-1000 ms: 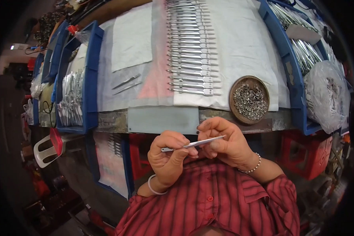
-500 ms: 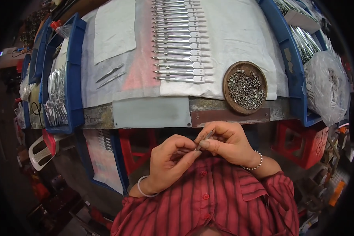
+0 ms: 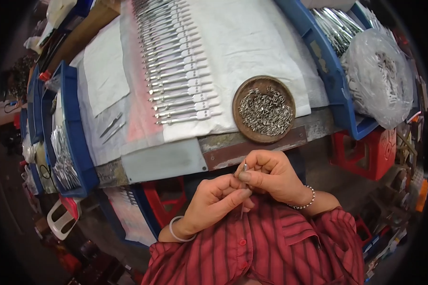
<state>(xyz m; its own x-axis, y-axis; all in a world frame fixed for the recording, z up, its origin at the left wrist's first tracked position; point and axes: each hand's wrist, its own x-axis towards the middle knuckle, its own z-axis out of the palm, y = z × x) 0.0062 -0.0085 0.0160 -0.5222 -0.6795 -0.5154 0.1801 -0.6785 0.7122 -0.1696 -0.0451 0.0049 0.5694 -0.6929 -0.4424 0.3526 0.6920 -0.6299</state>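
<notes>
My left hand [image 3: 218, 202] and my right hand [image 3: 273, 178] meet in front of my chest, just off the table's front edge. Between the right thumb and fingers sits a slim metal part [image 3: 245, 167], its tip poking up; most of it is hidden. The left fingertips pinch close against the right ones, and what they grip is covered. Beyond the hands stands a round wooden bowl [image 3: 263, 138] holding many small metal pins [image 3: 266, 111]. To its left, slim silvery metal instruments [image 3: 183, 90] lie side by side in a long row on white cloth.
Two slim pointed metal pieces [image 3: 111, 128] lie on the cloth at left. Blue bins [image 3: 73, 123] with metal parts flank the table; a clear plastic bag [image 3: 378, 78] bulges from the right one. Below are a red stool [image 3: 366, 154] and a pale chair [image 3: 62, 223].
The view has turned, so the table's things appear tilted and shifted left. My hands remain together; the metal part now points more upright, and the left fingers have drawn closer to the right.
</notes>
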